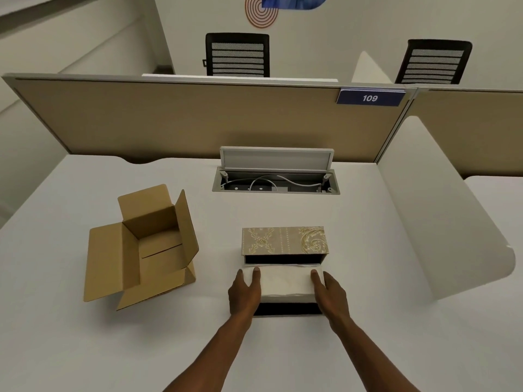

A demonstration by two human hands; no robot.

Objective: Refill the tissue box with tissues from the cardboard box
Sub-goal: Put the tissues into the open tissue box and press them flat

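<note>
White bench (283,349) fills the view, backed on the far side by a tan partition (184,120) carrying a blue tag marked 109 (370,97). Two black chairs (237,55) stand beyond the partition. White curved divider (441,222) along the right edge of the bench.

Cable tray (276,185), recessed in the bench at far centre, lid raised, grey cable lying inside.

Carton (150,247), left of centre, all flaps open, interior looks empty from this angle.

Tissue box (284,240), right of the carton and well apart from it. Patterned gold-beige lid tipped up on the far side; dark interior shows at the far and near edges.

Tissues (284,282): white stack sitting in the open box, top standing above the near wall.

Left hand (244,292) against the left end of the stack, fingers curled over its top. Right hand (329,291) mirrors it at the right end. Each grip is part closed, the stack pressed between the two.
</note>
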